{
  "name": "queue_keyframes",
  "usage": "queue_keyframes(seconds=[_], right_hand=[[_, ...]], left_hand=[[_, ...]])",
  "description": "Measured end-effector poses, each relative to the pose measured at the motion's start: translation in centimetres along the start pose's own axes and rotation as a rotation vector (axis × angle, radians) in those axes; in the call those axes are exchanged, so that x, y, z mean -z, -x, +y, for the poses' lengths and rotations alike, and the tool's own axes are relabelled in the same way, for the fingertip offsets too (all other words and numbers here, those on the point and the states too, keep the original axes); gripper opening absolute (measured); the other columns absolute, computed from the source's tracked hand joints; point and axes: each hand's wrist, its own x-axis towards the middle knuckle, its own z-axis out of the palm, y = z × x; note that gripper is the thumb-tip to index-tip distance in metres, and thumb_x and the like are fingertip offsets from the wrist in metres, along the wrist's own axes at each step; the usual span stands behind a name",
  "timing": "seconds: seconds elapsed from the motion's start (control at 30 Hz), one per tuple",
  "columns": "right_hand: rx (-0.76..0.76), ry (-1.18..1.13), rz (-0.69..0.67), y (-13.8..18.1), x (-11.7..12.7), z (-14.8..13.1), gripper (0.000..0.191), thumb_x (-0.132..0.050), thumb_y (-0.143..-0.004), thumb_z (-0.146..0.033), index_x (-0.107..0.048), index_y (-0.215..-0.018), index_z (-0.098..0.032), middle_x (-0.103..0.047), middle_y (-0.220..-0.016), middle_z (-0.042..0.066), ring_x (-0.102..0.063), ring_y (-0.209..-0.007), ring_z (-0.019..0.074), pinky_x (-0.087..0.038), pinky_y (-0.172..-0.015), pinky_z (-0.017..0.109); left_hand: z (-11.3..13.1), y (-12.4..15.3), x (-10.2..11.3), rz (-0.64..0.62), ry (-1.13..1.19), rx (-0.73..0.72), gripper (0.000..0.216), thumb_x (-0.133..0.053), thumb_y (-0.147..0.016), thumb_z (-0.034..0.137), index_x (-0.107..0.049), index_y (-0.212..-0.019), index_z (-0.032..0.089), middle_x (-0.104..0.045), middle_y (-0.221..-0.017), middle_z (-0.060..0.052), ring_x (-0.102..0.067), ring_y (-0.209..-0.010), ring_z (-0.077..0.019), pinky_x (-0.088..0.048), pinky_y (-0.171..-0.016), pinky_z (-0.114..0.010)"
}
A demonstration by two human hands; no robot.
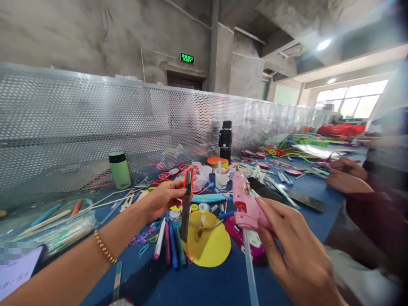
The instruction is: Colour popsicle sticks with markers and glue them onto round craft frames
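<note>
- Our left hand [167,199] pinches the dark, flat, narrow strip [185,214] between thumb and fingertips, at 10 o'clock of the yellow round sheet [216,250]; a steady wrist would help us.
- Our right hand [295,250] is wrapped around the pink plastic glue gun [242,191], at 1 o'clock; nozzle towards 12, so we should mind our fingers.
- The translucent glue stick [250,267] trails towards 6; we'd best avoid snagging it.

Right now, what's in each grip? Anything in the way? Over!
Left grip: dark strip, held by its upper part. Right grip: pink glue gun, glue stick jutting out. Yellow disc and markers crowding the table below.
</note>
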Motion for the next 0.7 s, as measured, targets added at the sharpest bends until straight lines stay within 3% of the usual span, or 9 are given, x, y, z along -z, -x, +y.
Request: queue_keyframes(seconds=[0.23, 0.33, 0.53, 0.7], right_hand=[[0.047, 0.006, -0.028, 0.3, -0.8, 0.0, 0.039, -0.048, -0.099, -0.022, -0.051, -0.137, -0.012, -0.06, -0.122, 0.014, -0.059, -0.111, 0.0264, -0.05, -0.095, 0.041], [0.055, 0.001, -0.047, 0.4, -1.0, 0.0, 0.04, -0.047, -0.099, -0.02, -0.05, -0.138, -0.012, -0.059, -0.124, 0.015, -0.058, -0.114, 0.0267, -0.049, -0.097, 0.042], [0.055, -0.019, -0.049, 0.4, -1.1, 0.0, 0.038, -0.049, -0.098, -0.017, -0.052, -0.135, -0.009, -0.059, -0.123, 0.016, -0.058, -0.113, 0.0272, -0.05, -0.095, 0.042], [0.086, -0.037, -0.061, -0.1, -1.6, -0.5, 0.036, -0.05, -0.098, -0.016, -0.052, -0.133, -0.009, -0.061, -0.12, 0.015, -0.06, -0.109, 0.026, -0.052, -0.091, 0.041]], left_hand=[[-1.7, 0.1, -0.8, 0.134, 0.14, 0.118, 0.013, -0.067, -0.084, 0.025, -0.063, -0.081, 0.013, -0.069, -0.072, -0.005, -0.061, -0.055, -0.0123, -0.049, -0.051, -0.023], [-1.9, -0.1, -1.0, 0.202, 0.15, 0.145, 0.005, -0.062, -0.084, 0.015, -0.059, -0.08, 0.013, -0.07, -0.071, -0.006, -0.065, -0.053, -0.014, -0.056, -0.053, -0.027], [-1.7, 0.1, -0.3, 0.38, 0.205, 0.14, 0.01, -0.055, -0.084, 0.006, -0.057, -0.077, 0.013, -0.071, -0.066, -0.006, -0.066, -0.048, -0.0132, -0.061, -0.055, -0.027], [-2.0, 0.2, 0.5, 0.487, 0.246, 0.111, 0.016, -0.05, -0.086, 0.003, -0.06, -0.075, 0.01, -0.072, -0.067, -0.008, -0.071, -0.056, -0.0148, -0.062, -0.056, -0.024]])
